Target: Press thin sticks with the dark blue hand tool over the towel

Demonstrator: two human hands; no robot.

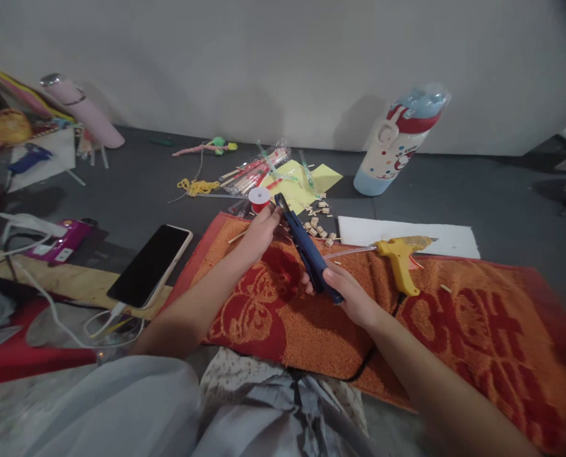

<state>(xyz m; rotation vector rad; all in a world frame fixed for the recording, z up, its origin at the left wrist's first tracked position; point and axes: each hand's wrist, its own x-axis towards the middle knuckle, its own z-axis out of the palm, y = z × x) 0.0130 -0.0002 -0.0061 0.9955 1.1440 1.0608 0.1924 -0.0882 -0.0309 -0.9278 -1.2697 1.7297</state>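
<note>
My right hand (349,292) is wrapped round the handles of a dark blue hand tool (306,247), whose metal head points up and left. My left hand (263,230) is closed near that head, its fingers pinched together; what they hold is too small to make out. Just behind the left fingers stands a red spool with a white top (259,195). Both hands are above an orange and red towel (325,324). Small wooden pieces (315,227) lie scattered behind the tool. A yellow glue gun (401,254) rests to the right.
White board (445,238) lies behind the glue gun. Yellow paper (328,178) and wrapped sticks (259,171) are at the back. A bottle (397,149) stands back right. On the left are a phone (144,266), a purple power strip (59,241), cables and a pink flask (85,111).
</note>
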